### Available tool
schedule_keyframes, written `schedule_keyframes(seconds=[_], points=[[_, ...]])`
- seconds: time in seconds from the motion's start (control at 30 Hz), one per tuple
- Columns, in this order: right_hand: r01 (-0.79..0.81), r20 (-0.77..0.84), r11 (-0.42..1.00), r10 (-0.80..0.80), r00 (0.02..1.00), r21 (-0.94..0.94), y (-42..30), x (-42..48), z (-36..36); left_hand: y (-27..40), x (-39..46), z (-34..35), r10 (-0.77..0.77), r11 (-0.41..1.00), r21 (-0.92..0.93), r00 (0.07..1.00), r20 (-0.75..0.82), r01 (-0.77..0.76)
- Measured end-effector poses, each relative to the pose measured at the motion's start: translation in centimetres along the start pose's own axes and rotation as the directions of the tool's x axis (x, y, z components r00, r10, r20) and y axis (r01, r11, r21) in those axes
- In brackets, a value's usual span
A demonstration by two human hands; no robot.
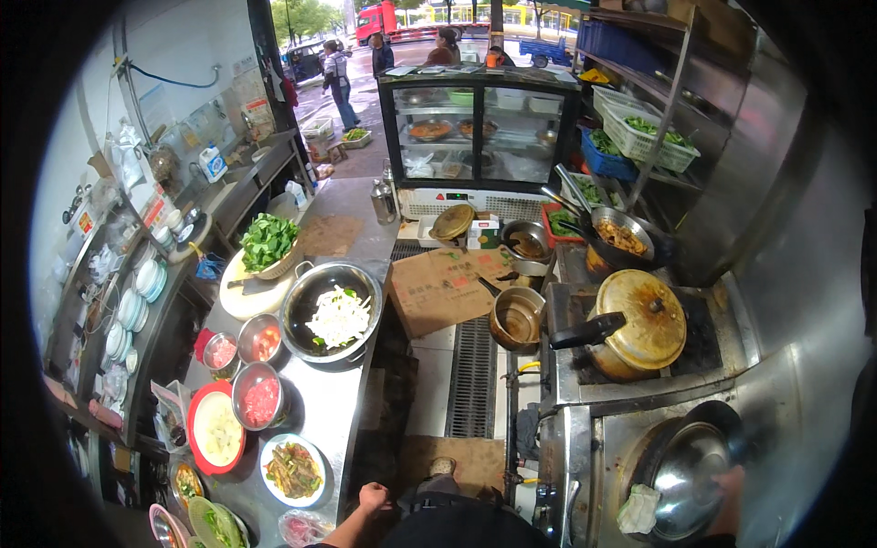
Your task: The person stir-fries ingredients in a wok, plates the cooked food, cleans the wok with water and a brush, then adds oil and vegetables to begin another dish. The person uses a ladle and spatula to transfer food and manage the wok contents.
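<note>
My left hand [375,497] hangs beside the steel table's edge, its fingers curled in with nothing seen in them. On the right, my right hand [730,482] is at the rim of a shiny metal lid or bowl [690,472] lying in a dark wok [640,459]; its grip is blurred. A folded white cloth [639,509] rests at the wok's left side. Nearest my left hand are a plate of cooked green peppers and meat [293,471] and a plastic bag of raw meat [303,527]. Farther up the table stand steel bowls of raw meat [260,403].
A dented pressure cooker [637,322] sits on the stove, its handle pointing left. A saucepan [515,318] hangs over the aisle's right edge. Cardboard [445,288] lies near the floor drain [471,377]. A glass display cabinet [479,130] stands ahead; people [337,79] are outside.
</note>
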State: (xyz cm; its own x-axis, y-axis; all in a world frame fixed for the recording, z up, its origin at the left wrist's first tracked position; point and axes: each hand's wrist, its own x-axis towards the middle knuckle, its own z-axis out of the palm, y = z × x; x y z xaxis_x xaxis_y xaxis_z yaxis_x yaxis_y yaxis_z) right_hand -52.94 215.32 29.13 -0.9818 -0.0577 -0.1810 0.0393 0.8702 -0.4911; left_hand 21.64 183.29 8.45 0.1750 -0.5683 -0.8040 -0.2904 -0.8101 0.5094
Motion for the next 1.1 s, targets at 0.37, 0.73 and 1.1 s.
schedule_keyframes(seconds=[0.37,0.73,1.1], points=[[-0.122,0.019,0.992,0.122,0.992,-0.018,-3.2,-2.4,0.2,4.3,-1.0,0.4,0.063,0.990,0.124,0.998,0.022,-0.065],[-0.151,0.127,0.988,0.145,0.981,0.036,-1.0,0.4,-0.6,2.8,-2.5,-0.6,0.074,0.974,0.217,0.997,-0.004,-0.072],[-0.218,0.186,0.976,0.214,0.959,-0.002,2.4,5.3,0.4,1.7,-2.8,-0.5,0.028,0.982,0.188,1.000,-0.007,-0.026]])
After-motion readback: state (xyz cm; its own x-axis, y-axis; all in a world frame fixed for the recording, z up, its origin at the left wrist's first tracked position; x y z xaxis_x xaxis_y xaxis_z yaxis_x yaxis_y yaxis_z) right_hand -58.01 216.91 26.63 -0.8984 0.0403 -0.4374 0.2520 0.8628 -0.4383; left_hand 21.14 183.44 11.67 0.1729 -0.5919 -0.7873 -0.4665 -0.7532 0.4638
